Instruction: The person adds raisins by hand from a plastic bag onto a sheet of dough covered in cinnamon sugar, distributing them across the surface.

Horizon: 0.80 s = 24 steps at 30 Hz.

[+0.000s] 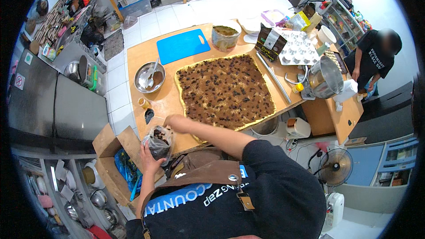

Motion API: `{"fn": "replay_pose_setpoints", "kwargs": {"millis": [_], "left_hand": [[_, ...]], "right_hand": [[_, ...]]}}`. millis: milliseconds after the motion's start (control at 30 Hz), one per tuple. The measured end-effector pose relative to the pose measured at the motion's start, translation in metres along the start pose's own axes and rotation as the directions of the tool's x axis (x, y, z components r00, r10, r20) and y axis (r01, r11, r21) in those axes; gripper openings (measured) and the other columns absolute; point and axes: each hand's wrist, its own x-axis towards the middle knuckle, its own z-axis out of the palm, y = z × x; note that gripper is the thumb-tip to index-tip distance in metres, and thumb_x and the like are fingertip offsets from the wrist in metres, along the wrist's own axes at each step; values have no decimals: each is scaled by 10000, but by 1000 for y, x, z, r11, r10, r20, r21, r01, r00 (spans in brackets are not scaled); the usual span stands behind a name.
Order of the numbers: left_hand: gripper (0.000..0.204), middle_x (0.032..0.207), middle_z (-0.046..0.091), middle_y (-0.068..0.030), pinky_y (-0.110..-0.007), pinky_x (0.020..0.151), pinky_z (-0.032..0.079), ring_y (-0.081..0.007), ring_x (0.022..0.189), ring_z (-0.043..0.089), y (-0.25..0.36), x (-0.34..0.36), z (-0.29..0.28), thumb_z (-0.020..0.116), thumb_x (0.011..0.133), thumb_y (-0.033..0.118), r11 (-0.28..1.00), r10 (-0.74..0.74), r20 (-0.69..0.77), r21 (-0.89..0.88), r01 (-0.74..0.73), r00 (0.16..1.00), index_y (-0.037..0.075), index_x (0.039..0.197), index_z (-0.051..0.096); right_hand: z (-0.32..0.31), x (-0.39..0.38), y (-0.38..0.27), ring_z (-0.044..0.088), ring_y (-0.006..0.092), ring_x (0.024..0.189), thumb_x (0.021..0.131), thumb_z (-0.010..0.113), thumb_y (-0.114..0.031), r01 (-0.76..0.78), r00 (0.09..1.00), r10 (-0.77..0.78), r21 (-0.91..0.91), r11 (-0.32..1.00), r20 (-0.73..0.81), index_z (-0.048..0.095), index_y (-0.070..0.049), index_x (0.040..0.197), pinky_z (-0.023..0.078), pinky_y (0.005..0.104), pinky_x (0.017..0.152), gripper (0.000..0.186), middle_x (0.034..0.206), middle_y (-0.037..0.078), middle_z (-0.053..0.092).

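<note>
My left hand [150, 160] is wrapped round a clear plastic bag of dark raisins [160, 144] at the table's near left edge. Beside the bag's open mouth, my right hand [176, 124] is closed, its fingers curled down; whatever they hold is hidden. Ahead of the hands lies a large flat sheet of dough [226, 93], coated in brown powder and dotted with dark raisins. To the left are a steel bowl [149, 77] with brown powder and a spoon [155, 73], a small yellow-brown jar [143, 102] and a dark lid-like piece [149, 115].
A blue cutting board [183, 46], a tub [226, 35], a dark packet [270, 42], a metal rod [273, 77] and a muffin tray [299, 48] lie around the dough. Right stands a mixer bowl [325, 77]; beyond it, another person [374, 59]. A cardboard box [115, 150] sits below left.
</note>
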Motion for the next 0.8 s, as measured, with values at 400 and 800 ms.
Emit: {"fn": "replay_pose_setpoints", "kwargs": {"millis": [400, 800], "left_hand": [[1140, 1395, 222, -196, -437, 1040, 259, -377, 1263, 269, 4, 0, -5, 848, 456, 236, 1000, -23, 28, -16, 23, 999, 138, 1375, 182], [1156, 1408, 211, -169, -471, 1060, 208, -349, 1287, 243, 2, 3, -1, 845, 446, 242, 1000, -13, 62, -2, 13, 998, 140, 1380, 172]], "right_hand": [[86, 28, -12, 605, 289, 869, 699, 577, -80, 234, 948, -138, -339, 911, 286, 625, -35, 841, 493, 374, 744, 157, 891, 141, 606], [85, 13, -27, 607, 310, 871, 768, 523, -129, -118, 968, 187, -355, 927, 167, 604, -55, 898, 499, 411, 724, 170, 927, 154, 595]]}}
